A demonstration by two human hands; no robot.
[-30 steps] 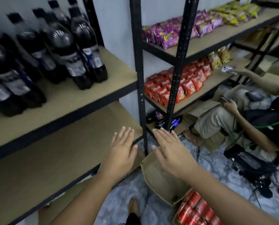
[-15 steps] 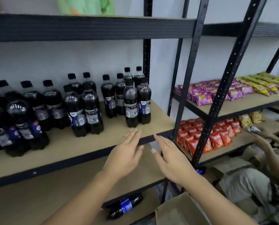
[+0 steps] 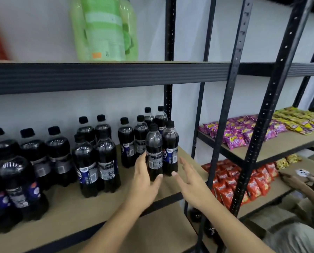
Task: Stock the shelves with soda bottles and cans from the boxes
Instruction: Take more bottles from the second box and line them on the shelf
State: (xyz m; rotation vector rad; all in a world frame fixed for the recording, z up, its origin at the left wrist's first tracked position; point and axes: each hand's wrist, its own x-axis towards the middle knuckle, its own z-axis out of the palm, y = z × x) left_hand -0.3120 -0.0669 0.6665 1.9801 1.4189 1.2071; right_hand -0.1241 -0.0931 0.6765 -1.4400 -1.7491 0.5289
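Note:
Several dark cola bottles with black caps stand on the middle shelf (image 3: 65, 203). The front right pair of bottles (image 3: 161, 150) stands near the shelf's right end. My left hand (image 3: 143, 178) is open, fingers spread, its fingertips at the left side of that pair. My right hand (image 3: 191, 183) is open just right of the pair, palm turned toward it, not clearly touching. Neither hand holds anything. No box is in view.
Green bottles (image 3: 105, 28) stand on the upper shelf. Black uprights (image 3: 231, 99) divide this rack from the right one, which holds purple snack bags (image 3: 243, 132) and red snack bags (image 3: 243, 181). Another person's hand (image 3: 295, 179) reaches in at right. The lower shelf board (image 3: 152, 230) lies below.
The view rose from the floor and box to the middle shelf. Both open hands moved up and forward to either side of the front right bottle pair.

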